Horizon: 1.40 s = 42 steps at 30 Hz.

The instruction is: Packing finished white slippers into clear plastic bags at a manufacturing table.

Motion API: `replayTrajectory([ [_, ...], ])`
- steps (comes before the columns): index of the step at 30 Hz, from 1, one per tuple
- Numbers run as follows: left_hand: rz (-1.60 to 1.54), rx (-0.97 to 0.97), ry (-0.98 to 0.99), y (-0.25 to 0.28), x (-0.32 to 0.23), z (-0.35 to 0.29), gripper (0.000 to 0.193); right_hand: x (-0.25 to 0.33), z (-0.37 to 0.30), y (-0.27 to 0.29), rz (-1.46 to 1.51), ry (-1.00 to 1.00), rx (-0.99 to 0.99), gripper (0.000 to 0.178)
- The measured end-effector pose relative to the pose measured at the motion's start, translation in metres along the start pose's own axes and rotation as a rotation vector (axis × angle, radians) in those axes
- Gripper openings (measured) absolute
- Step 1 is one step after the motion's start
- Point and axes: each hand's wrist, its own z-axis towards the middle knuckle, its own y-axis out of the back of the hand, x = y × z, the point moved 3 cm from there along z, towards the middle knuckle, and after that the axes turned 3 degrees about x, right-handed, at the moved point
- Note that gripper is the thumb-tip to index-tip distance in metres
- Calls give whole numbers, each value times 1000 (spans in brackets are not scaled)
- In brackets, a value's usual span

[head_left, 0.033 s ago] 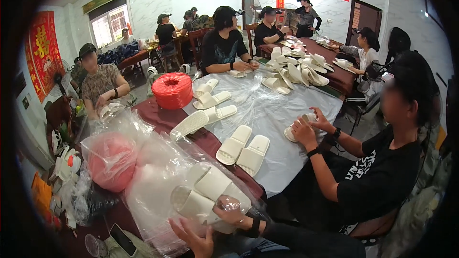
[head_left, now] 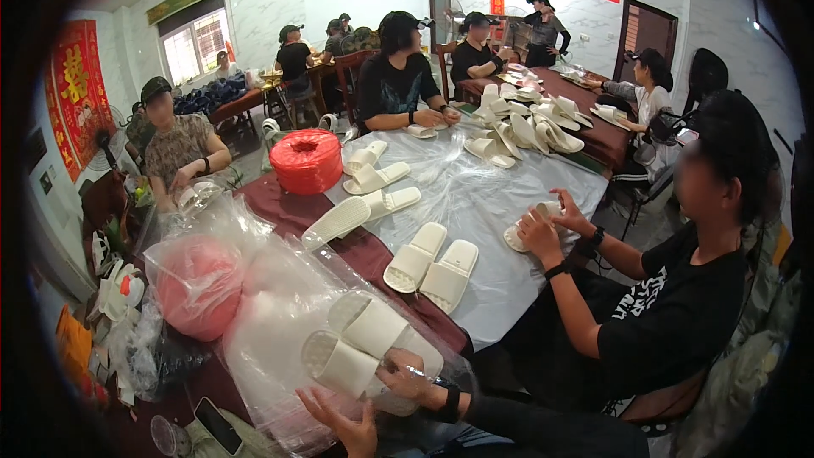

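A pair of white slippers (head_left: 343, 360) lies in front of me, with clear plastic around and beneath it. My right hand (head_left: 409, 376) is at the near side of the pair, its fingers curled against the slippers, with shiny film over the fingertips. Left of it and lower, my left hand (head_left: 341, 426) is open beside the toe end, fingers spread. Under the slippers is a heap of clear plastic bags (head_left: 271, 356). Another white pair (head_left: 448, 276) rests just beyond, side by side on the table.
A red roll of plastic twine (head_left: 305, 161) and more white slippers (head_left: 381, 178) stand farther off. A pink-red bundle (head_left: 199, 288) shows through plastic at left. A phone (head_left: 218, 426) lies near the lower edge. At right, a co-worker (head_left: 670, 280) handles a slipper; a slipper pile (head_left: 530, 123) is at the back.
The pair of slippers has shifted very slightly under my right hand. My left hand has moved a touch to the left; otherwise the scene looks the same.
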Motion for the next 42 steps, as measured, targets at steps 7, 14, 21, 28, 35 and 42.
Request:
replayTrajectory([
  [7,-148,-208,-13,2,25,-18,99,2,-6,-2,159,-210,38,21],
  [14,-398,118,79,-32,87,-54,68,20,0,3,36,-131,-32,17],
  [21,-1191,478,1112,-34,42,-32,38,12,2,-10,59,-140,81,20],
  [28,-1366,617,1290,-23,21,-28,19,7,14,-28,-39,-370,193,23],
  [35,-1445,722,1252,-21,28,-41,24,5,18,-41,73,-435,618,33],
  [42,-1549,665,1225,-14,28,-28,31,2,-10,-11,153,-56,644,57],
])
